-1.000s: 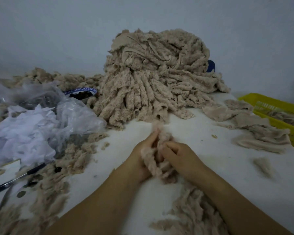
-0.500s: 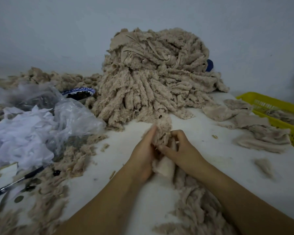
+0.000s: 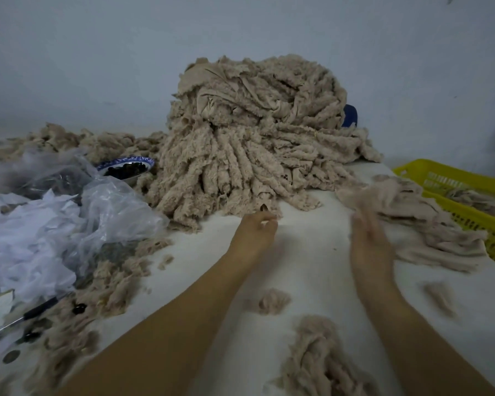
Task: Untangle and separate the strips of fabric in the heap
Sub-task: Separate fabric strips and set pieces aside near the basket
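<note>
A yellow basket (image 3: 466,182) is sitting at the far right with a few beige strips lying in it. At far left a blue-and-white bowl (image 3: 126,162) is holding small dark pieces, too small to identify, and a clear plastic bag (image 3: 103,212) is lying over white material.

The heap (image 3: 255,132) is standing at the far middle of the white table (image 3: 306,261). Its strips are fanning down from the top, their long axes running far to near and their ends pointing at the person.

The left hand (image 3: 255,232) is hovering just near the heap's edge, fingers loosely curled and nothing visible in them. The right hand (image 3: 369,241) is blurring beside the separated strips (image 3: 429,232) at right, and I cannot tell whether it is gripping any. Loose clumps (image 3: 320,355) are lying nearest.
</note>
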### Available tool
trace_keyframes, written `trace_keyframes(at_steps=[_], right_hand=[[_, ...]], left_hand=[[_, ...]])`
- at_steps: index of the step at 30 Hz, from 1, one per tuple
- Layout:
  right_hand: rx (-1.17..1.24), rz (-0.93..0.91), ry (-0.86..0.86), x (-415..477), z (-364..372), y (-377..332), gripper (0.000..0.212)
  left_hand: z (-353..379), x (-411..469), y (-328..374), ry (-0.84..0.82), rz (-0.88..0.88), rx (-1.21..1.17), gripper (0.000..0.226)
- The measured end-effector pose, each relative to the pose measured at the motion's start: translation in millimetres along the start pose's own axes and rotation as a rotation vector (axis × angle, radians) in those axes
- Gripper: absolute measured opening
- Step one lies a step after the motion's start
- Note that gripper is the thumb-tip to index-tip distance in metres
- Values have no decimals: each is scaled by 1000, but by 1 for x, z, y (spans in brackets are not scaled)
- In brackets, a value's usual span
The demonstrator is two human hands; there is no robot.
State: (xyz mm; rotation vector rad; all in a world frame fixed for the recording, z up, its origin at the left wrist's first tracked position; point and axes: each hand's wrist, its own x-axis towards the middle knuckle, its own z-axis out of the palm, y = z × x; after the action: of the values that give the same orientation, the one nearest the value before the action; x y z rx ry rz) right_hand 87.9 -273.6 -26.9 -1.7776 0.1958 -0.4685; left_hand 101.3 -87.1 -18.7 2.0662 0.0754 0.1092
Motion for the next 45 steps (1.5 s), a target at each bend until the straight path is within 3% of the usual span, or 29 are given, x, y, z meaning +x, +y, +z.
trace_keyframes(at_steps=[4,7,13,16,18,21,26,29,32,36,41,45], right_hand=[[-285,-231,-491,-21,21,6,30],[-286,-197,-541,-20,16,4,26],[-289,-195,-496,-16,18,5,22],[-299,-211,-493,-16,19,4,39],[-322,-237,-515,-18,20,3,45],[-368,-266,-524,-22,20,5,37],[-401,-289,-499,-24,20,5,22],[-392,-297,-489,-23,19,6,20],[-392,-297,-503,-21,19,8,19],[-410,-299,-522,-17,21,9,19],[-412,-306,-544,-16,21,11,20],[-440,-316,-561,-15,24,12,20]], left_hand=[[0,42,-2,-49,24,523,48],[-7,53,-15,-104,-60,734,48],[-12,5,-12,-158,63,311,39],[-14,-35,-10,-239,148,151,36],[-11,-49,-10,-274,232,164,34],[-13,-34,-7,-108,261,226,33],[-27,17,-15,-36,64,496,43],[-46,38,-25,161,33,650,45],[-78,57,-34,339,-27,743,66],[-100,76,-43,268,-158,646,81],[-98,103,-47,207,-122,524,98],[-89,142,-32,222,-152,500,93]])
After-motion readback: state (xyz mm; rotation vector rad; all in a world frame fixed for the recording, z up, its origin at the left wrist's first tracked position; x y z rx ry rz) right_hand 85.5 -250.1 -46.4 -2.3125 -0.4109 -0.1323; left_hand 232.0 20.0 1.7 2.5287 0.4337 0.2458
